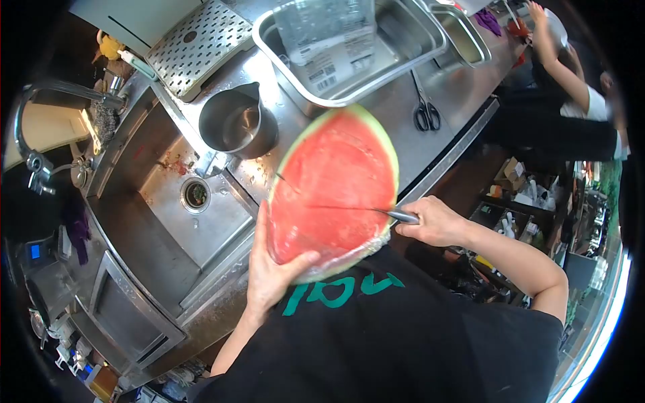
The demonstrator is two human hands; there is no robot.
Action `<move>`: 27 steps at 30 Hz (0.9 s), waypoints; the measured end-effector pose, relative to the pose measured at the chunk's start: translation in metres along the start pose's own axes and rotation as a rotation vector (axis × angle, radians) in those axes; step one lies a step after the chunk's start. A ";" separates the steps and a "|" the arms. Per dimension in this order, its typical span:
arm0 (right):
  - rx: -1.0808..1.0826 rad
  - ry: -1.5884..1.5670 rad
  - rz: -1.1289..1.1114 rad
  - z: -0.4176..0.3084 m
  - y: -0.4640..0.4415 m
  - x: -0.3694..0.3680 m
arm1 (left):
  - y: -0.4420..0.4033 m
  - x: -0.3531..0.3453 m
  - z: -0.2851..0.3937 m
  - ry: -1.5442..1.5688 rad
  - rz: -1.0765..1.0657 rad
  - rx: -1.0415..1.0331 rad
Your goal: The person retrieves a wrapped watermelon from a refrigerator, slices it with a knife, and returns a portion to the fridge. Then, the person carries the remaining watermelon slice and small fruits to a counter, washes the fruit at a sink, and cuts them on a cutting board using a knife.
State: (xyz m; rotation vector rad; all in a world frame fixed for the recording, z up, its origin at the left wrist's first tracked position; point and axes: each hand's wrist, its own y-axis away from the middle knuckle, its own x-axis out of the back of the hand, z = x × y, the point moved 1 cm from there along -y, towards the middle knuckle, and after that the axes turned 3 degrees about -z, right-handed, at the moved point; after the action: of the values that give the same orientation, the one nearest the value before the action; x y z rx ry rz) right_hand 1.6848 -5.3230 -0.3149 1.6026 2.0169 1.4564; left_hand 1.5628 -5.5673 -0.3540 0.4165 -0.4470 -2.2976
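A large cut watermelon half [336, 174] faces up with its red flesh showing, close against the black apron. Clear plastic film [349, 258] clings to its near end. My left hand [272, 269] grips the melon's lower left side, thumb over the edge of the flesh. In my right hand [433, 223], closed round its handle, is a knife [401, 215]; most of its blade is hidden in the flesh. A dark line runs across the flesh from the handle toward the left, and a dark tip shows near the left rim.
A metal pitcher [238, 124] stands beside the sink [208, 221]. Beyond the melon is a steel pan [396, 70] holding clear plastic packaging. Black scissors [426, 114] lie right of it. A perforated tray [195, 47] is at upper left. Another person [571, 84] stands at upper right.
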 end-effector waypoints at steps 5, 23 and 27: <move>0.168 0.106 0.102 -0.020 0.032 -0.009 | 0.017 -0.010 -0.009 0.276 0.184 0.096; -0.094 -0.409 -0.180 -0.044 0.042 -0.003 | 0.016 -0.076 -0.045 0.499 0.090 -0.171; -0.148 -0.411 -0.213 -0.063 0.065 0.014 | 0.009 -0.080 -0.066 0.267 0.219 -0.219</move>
State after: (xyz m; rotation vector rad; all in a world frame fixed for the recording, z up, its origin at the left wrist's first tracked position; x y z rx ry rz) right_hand 1.6797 -5.3517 -0.2278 1.4335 1.7401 1.0689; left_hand 1.6499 -5.5282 -0.3956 0.5278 -0.0997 -2.0165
